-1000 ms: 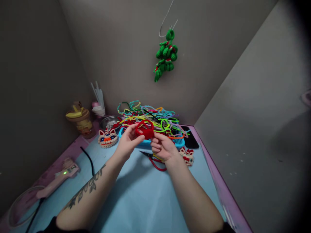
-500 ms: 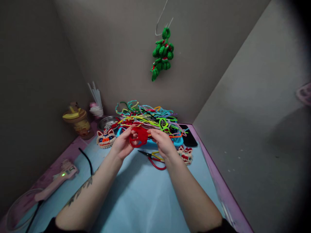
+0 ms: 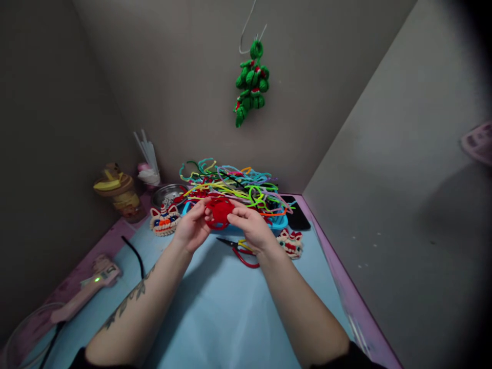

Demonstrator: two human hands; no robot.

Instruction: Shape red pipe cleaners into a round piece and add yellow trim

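Above the blue mat, both hands hold a round red piece bent from what looks like pipe cleaner [image 3: 221, 211], with a dense middle and open loops at its edge. My left hand [image 3: 194, 227] grips its left side, fingers curled behind it and partly hidden. On the right side, my right hand [image 3: 249, 223] pinches it between thumb and fingers. Below the hands lie scissors [image 3: 246, 260] with dark blades and red handles, partly covered by the right hand. Behind the red piece stands a blue basket [image 3: 282, 223] heaped with coloured pipe cleaners [image 3: 234, 179].
Lion-face figures sit at left [image 3: 164, 220] and right [image 3: 291, 244]. A metal bowl [image 3: 169, 193], drink cup [image 3: 121, 197] and phone [image 3: 298, 218] stand behind. A pink glue gun [image 3: 88, 289] with a lit green light lies left, beside a black stem [image 3: 134, 253]. A green ornament [image 3: 251, 84] hangs above.
My right fingers have shifted onto the front of the red piece, which now lies turned slightly flatter. The whole view has moved a little.
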